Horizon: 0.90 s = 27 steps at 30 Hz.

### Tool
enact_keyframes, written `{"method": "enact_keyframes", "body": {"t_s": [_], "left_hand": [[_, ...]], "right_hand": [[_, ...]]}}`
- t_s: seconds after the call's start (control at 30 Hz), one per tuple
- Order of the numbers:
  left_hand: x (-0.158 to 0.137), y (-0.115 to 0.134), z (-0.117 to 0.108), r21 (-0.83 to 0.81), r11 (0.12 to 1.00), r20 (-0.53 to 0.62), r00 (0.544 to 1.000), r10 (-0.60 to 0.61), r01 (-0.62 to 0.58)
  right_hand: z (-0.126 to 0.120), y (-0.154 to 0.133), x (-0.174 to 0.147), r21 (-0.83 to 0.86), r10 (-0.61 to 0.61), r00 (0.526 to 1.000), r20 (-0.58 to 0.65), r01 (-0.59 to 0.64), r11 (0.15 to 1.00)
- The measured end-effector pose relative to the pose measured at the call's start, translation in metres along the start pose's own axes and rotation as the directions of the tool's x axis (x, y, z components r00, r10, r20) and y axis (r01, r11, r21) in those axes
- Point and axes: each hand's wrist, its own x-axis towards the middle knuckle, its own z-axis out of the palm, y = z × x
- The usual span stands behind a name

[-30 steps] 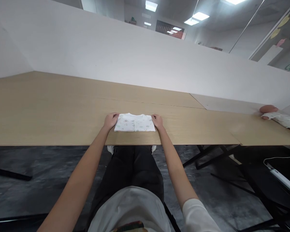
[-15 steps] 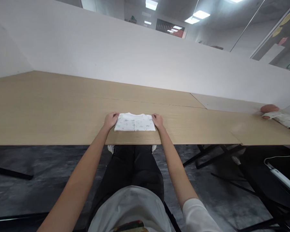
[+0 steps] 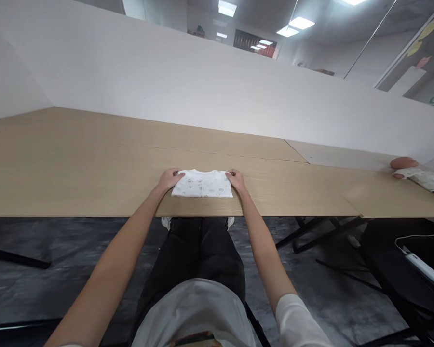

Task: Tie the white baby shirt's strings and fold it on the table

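A small white baby garment (image 3: pixel 201 185) with a scattered print lies folded into a flat rectangle near the table's front edge. Its neckline faces away from me, and a vertical line runs down its middle. At the upper left corner, my left hand (image 3: pixel 169 179) pinches the cloth, thumb on top and fingers curled at the edge. My right hand (image 3: pixel 236 180) has hold of the upper right corner in the same way. The fingertips beneath the cloth are hidden.
The light wood table (image 3: pixel 94 164) runs along a white wall (image 3: pixel 217 91). Far right lies what looks like a doll in printed white cloth (image 3: pixel 425 179). Below it, a black chair (image 3: pixel 386 250) carries a white power strip (image 3: pixel 425 268) with a cable.
Both thumbs have moved inward over the garment's upper corners, the left one further onto the cloth. The garment has barely shifted.
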Motion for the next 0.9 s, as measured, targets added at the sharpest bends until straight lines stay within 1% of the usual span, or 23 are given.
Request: {"method": "enact_keyframes", "body": {"t_s": [0.07, 0.1, 0.17, 0.23, 0.3, 0.37, 0.4, 0.43, 0.47, 0.53, 0.6, 0.67, 0.73, 0.8, 0.83, 0.9], "left_hand": [[0.003, 0.01, -0.008, -0.143, 0.99, -0.018, 1.0, 0.007, -0.01], [0.006, 0.019, -0.014, -0.207, 0.978, -0.022, 0.999, 0.026, -0.03], [0.011, 0.042, -0.033, -0.275, 0.956, -0.025, 0.994, 0.102, -0.105], [0.016, 0.073, -0.057, -0.268, 0.939, -0.038, 0.976, 0.216, -0.218], [0.018, 0.108, -0.083, -0.158, 0.926, -0.084, 0.939, 0.332, -0.342], [0.018, 0.139, -0.106, 0.065, 0.891, -0.128, 0.882, 0.453, -0.448], [0.018, 0.15, -0.115, 0.203, 0.856, -0.129, 0.854, 0.504, -0.475], [0.019, 0.159, -0.123, 0.318, 0.819, -0.117, 0.837, 0.534, -0.478], [0.02, 0.163, -0.127, 0.404, 0.788, -0.1, 0.833, 0.544, -0.465], [0.025, 0.161, -0.131, 0.481, 0.77, -0.067, 0.858, 0.509, -0.419], [0.032, 0.147, -0.126, 0.472, 0.795, -0.032, 0.894, 0.446, -0.38], [0.038, 0.126, -0.116, 0.461, 0.814, 0.039, 0.924, 0.38, -0.354], [0.041, 0.101, -0.102, 0.509, 0.799, 0.145, 0.947, 0.288, -0.321], [0.039, 0.076, -0.088, 0.595, 0.747, 0.242, 0.952, 0.186, -0.297], [0.038, 0.065, -0.081, 0.62, 0.728, 0.267, 0.951, 0.155, -0.293], [0.033, 0.045, -0.071, 0.632, 0.72, 0.266, 0.953, 0.144, -0.285]], "right_hand": [[-0.006, -0.009, -0.001, 0.187, -0.027, 0.999, -0.034, 0.033, 0.982], [-0.012, -0.016, -0.001, 0.255, -0.051, 0.997, -0.06, 0.065, 0.965], [-0.028, -0.038, 0.001, 0.32, -0.116, 0.986, -0.121, 0.149, 0.936], [-0.05, -0.066, 0.004, 0.318, -0.192, 0.965, -0.181, 0.242, 0.917], [-0.075, -0.096, 0.01, 0.28, -0.268, 0.932, -0.243, 0.332, 0.901], [-0.099, -0.122, 0.016, 0.217, -0.341, 0.901, -0.269, 0.402, 0.89], [-0.11, -0.132, 0.018, 0.174, -0.373, 0.891, -0.259, 0.423, 0.889], [-0.118, -0.14, 0.021, 0.12, -0.401, 0.886, -0.233, 0.435, 0.892], [-0.125, -0.145, 0.023, 0.054, -0.422, 0.886, -0.192, 0.439, 0.897], [-0.132, -0.148, 0.028, -0.113, -0.44, 0.894, -0.087, 0.43, 0.896], [-0.13, -0.142, 0.034, -0.318, -0.416, 0.909, 0.037, 0.405, 0.857], [-0.122, -0.131, 0.038, -0.524, -0.34, 0.928, 0.155, 0.369, 0.768], [-0.109, -0.116, 0.041, -0.678, -0.23, 0.938, 0.26, 0.347, 0.648], [-0.094, -0.101, 0.041, -0.761, -0.135, 0.929, 0.344, 0.36, 0.54], [-0.087, -0.093, 0.041, -0.782, -0.103, 0.921, 0.376, 0.375, 0.498], [-0.073, -0.079, 0.039, -0.805, -0.065, 0.908, 0.413, 0.398, 0.441]]}}
